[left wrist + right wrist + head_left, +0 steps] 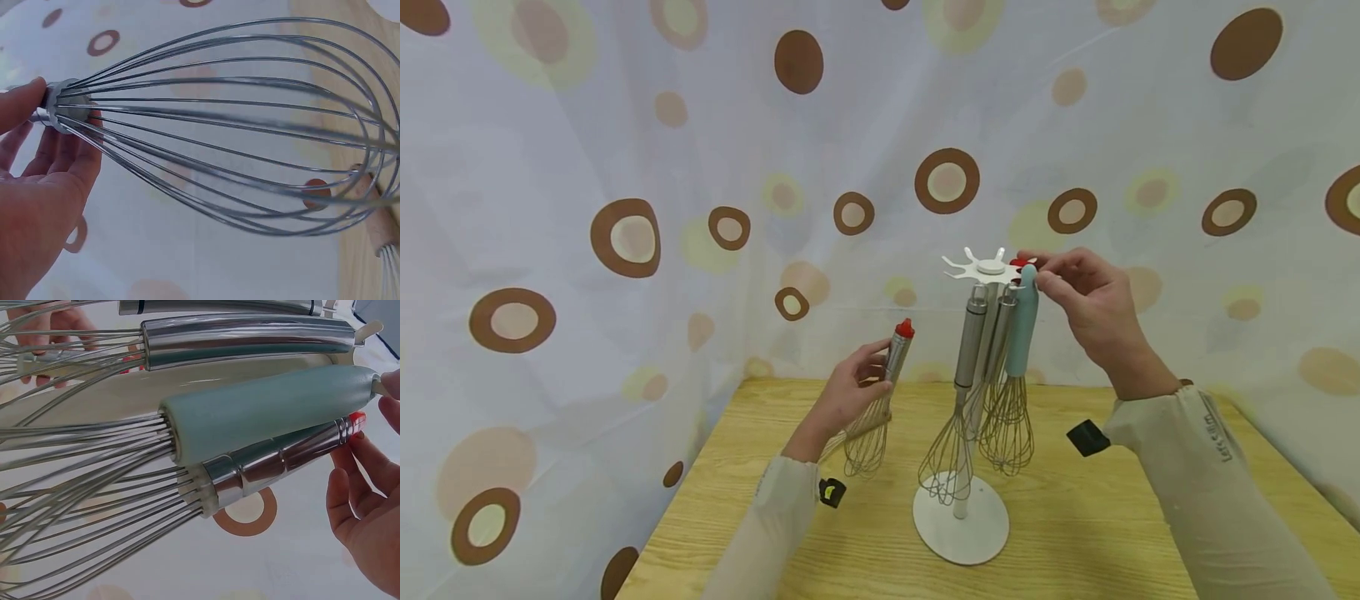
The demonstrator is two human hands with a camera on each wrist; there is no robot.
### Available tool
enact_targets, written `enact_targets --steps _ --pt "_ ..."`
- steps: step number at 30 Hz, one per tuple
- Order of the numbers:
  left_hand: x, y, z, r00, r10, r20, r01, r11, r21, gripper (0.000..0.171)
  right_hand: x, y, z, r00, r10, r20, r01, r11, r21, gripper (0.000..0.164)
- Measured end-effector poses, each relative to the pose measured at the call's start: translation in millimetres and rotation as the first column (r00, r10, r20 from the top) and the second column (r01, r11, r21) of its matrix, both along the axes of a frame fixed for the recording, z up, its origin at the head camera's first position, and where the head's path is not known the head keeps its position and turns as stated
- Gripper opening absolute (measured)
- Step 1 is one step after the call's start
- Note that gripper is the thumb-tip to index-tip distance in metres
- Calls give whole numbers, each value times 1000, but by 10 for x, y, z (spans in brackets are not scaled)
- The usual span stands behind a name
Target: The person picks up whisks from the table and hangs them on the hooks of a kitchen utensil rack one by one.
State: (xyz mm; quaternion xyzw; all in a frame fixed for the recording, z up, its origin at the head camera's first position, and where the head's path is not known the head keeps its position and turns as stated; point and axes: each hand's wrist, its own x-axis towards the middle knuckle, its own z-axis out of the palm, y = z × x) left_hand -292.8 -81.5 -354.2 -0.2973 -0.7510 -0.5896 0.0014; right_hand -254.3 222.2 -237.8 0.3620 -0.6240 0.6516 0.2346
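My left hand [847, 398] grips a steel-handled whisk [898, 350] with a red tip, its wires hanging down. In the left wrist view thumb and fingers close round the handle near the wire loops [219, 112]. To the right, a white whisk stand [990, 268] with open hooks carries steel-handled whisks [971, 342] and a light-blue-handled whisk [1022, 329]. At its right side my right hand [1093, 304] pinches at the handle tops. Its fingers touch the red tip of another steel whisk [281, 459] behind the blue one; the thumb is by the blue handle's end.
A wooden-handled whisk [378, 225] lies on the wooden table [1075, 517], behind the left hand. The stand's round white base [925, 525] rests on the table. A dotted curtain [865, 125] hangs behind and at both sides.
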Motion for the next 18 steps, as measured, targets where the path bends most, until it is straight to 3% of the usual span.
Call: enact_targets --steps 3,11,18 --pt "-39 44 24 1000 -15 -23 16 999 46 61 0 -1 0 1000 22 -5 -22 1000 -6 9" --pt "111 150 326 989 -69 -129 90 981 170 59 7 6 13 999 47 -26 -47 999 15 10" --pt "155 228 461 980 -91 -174 129 967 218 59 18 -8 16 998 45 -36 -44 999 23 8"
